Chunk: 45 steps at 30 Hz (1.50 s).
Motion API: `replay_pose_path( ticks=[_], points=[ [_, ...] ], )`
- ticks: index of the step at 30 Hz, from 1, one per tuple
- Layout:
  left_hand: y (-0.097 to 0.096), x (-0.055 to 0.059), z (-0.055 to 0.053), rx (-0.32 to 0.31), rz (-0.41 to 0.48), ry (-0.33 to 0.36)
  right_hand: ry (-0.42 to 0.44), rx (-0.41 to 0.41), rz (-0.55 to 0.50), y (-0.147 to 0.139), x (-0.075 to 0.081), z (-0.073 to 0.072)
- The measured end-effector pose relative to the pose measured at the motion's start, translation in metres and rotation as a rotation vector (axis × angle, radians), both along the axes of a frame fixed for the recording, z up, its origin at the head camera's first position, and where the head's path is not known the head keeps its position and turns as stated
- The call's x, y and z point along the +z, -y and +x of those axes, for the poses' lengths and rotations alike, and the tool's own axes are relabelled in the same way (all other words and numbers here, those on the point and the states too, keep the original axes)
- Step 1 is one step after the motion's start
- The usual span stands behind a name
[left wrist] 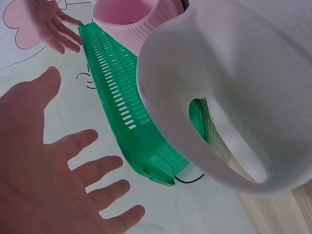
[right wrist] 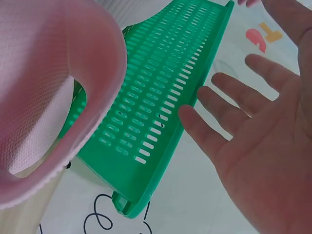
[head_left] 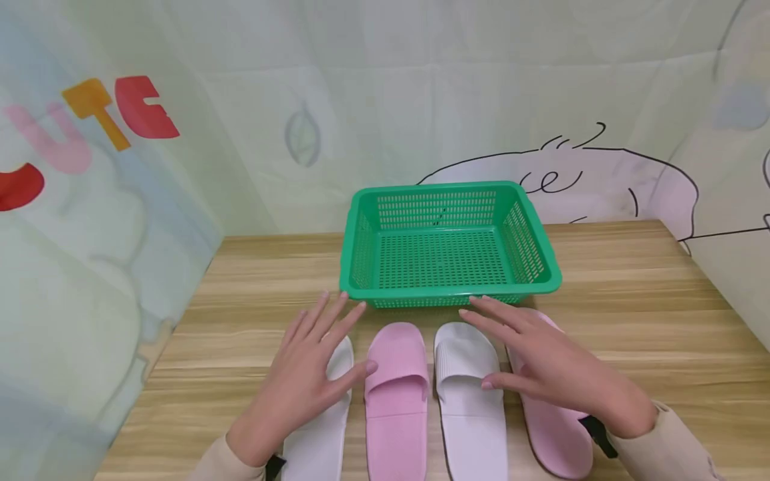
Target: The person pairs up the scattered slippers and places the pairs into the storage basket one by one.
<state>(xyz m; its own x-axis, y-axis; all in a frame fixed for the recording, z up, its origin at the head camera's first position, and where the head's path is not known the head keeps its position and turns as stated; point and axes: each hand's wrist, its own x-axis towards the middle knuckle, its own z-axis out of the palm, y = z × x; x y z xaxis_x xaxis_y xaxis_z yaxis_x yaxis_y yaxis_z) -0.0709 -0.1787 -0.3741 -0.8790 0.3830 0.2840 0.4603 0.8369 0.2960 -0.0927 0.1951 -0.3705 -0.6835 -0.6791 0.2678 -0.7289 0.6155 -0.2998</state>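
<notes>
Four slippers lie in a row at the near edge of the wooden table point(head_left: 631, 314), toes pointing away toward a green basket point(head_left: 448, 244). From the person's left they run white, pink, white, pink.

Over the left white slipper point(head_left: 321, 427) hovers the left hand point(head_left: 307, 381), fingers straight and spread apart, holding nothing; whether the palm touches the slipper cannot be told from the head view. Its fingertips reach toward the basket's near left corner, and its thumb points at the left pink slipper point(head_left: 397, 394) just beside it. In the left wrist view the same hand point(left wrist: 53, 175) shows open, with the white slipper's strap point(left wrist: 239, 92) arching close above the lens and the basket's slotted wall point(left wrist: 126, 107) behind.

Beyond the second white slipper point(head_left: 469, 394) the right hand point(head_left: 544, 364) is spread flat over the right pink slipper point(head_left: 556, 434), covering its front half; fingers are apart and straight, gripping nothing. Its fingertips lie near the basket's front rim, its thumb over the edge of the second white slipper. In the right wrist view that hand point(right wrist: 263, 141) is open too, the pink strap point(right wrist: 63, 87) curving at the left and the basket side point(right wrist: 161, 112) between them.

Behind the table hangs a pale printed cloth point(head_left: 180, 133) with coloured letters and line drawings.
</notes>
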Motion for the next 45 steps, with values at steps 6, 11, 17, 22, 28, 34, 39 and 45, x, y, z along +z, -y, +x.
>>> replay_pose_path(
  ticks=[6,11,17,22,28,34,39,45],
  points=[
    [0.008,-0.004,0.002,-0.079,-0.013,-0.026,-0.052,0.041,0.025,0.003,-0.002,0.0],
    [0.015,-0.007,0.004,-0.169,-0.031,-0.039,-0.068,0.094,0.031,0.005,-0.003,0.0],
    [0.024,-0.011,0.007,-0.238,-0.016,-0.028,-0.035,0.12,0.063,0.007,-0.004,0.002],
    [0.031,-0.012,0.009,-0.274,-0.016,-0.026,-0.038,0.138,0.09,0.008,-0.007,0.004],
    [0.045,-0.013,0.014,-0.325,-0.047,-0.049,-0.071,0.167,0.104,0.012,-0.013,0.005],
    [0.056,-0.013,0.018,-0.349,-0.083,-0.044,-0.074,0.191,0.116,0.013,-0.016,0.006],
    [0.061,-0.013,0.02,-0.369,-0.108,-0.005,-0.036,0.183,0.141,0.012,-0.018,0.008],
    [0.067,-0.012,0.021,-0.386,-0.13,0.059,-0.033,0.194,0.137,0.013,-0.02,0.007]
  ],
)
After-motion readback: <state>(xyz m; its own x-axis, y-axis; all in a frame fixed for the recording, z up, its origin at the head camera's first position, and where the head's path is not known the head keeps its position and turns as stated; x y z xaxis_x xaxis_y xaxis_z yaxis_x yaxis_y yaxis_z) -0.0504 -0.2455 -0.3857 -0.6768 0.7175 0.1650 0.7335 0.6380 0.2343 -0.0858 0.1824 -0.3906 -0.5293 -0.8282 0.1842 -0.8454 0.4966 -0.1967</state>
